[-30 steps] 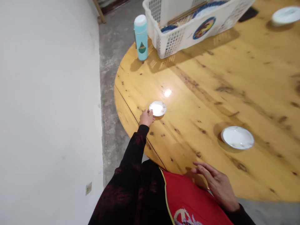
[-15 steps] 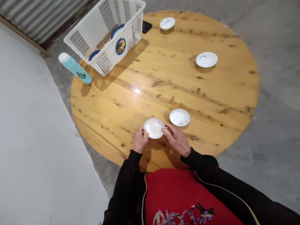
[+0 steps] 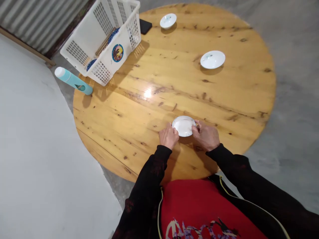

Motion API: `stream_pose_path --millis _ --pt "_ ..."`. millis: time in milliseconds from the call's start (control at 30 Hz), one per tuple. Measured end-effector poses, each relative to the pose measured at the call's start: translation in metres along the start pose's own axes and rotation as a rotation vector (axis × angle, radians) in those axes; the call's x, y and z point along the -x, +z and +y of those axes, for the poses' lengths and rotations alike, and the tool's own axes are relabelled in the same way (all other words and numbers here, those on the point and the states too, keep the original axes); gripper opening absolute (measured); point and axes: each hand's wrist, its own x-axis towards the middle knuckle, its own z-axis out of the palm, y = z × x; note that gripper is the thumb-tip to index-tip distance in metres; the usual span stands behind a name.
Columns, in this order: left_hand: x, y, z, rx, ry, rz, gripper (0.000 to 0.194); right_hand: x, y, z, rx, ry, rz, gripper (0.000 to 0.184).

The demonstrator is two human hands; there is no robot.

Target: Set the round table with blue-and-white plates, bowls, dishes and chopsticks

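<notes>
Between my two hands is a small white dish [image 3: 183, 126], gripped by its rim from both sides. My left hand [image 3: 168, 136] pinches the left edge. On the right edge, my right hand [image 3: 207, 135] has its thumb over the rim and fingers closed outside it. The second small white dish seen earlier is hidden, apparently beneath the held one; whether they touch I cannot tell. Farther off on the table stand a white bowl [image 3: 212, 60] at the right and another small white bowl [image 3: 168, 21] near the far edge.
A white plastic basket [image 3: 109, 68] holding blue-patterned dishes and wooden sticks stands at the back left of the round wooden table [image 3: 119, 122]. Beside it are a turquoise bottle [image 3: 74, 81] and a black phone [image 3: 145, 26]. A white wall [image 3: 45, 149] runs along the left.
Both hands have carried the held dish rightward and slightly away, over the spot where the second dish was visible. That second dish is now covered. The camera view has shifted a little.
</notes>
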Motion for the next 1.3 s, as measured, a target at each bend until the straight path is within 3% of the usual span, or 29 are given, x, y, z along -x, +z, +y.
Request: stream_pose_path --millis 167,333,533,633,767,900,1033,1133,1300 --pt "-0.001 -0.001 0.005 -0.067 -0.023 -0.002 0.038 -0.004 -0.003 -0.005 0.116 -0.036 -0.074 0.053" --pt "-0.002 0.0 0.002 -0.151 -0.064 0.035 0.035 -0.008 -0.002 -0.008 0.102 -0.053 -0.162 0.049" --pt "-0.013 0.0 0.0 -0.046 -0.095 0.06 0.029 -0.024 0.004 -0.006 -0.244 -0.053 -0.209 0.032" --pt "-0.01 0.0 -0.002 0.06 -0.1 0.072 0.024 -0.025 0.002 -0.005 -0.316 -0.059 -0.22 0.027" --pt "0.018 0.016 -0.011 0.254 -0.116 0.095 0.014 -0.001 0.001 0.006 -0.415 -0.1 -0.246 0.025" --pt "0.061 0.054 -0.017 0.531 -0.167 0.111 0.007 0.043 0.012 0.03 -0.666 -0.111 -0.302 0.024" --pt "0.093 0.084 -0.014 0.68 -0.131 0.068 0.031 0.076 0.021 0.059 -0.761 -0.098 -0.329 0.026" --pt "0.103 0.089 -0.007 0.673 -0.097 -0.019 0.046 0.086 0.018 0.076 -0.83 -0.099 -0.351 0.034" --pt "0.105 0.089 0.004 0.638 0.02 -0.087 0.049 0.105 0.01 0.084 -0.971 -0.021 -0.273 0.043"
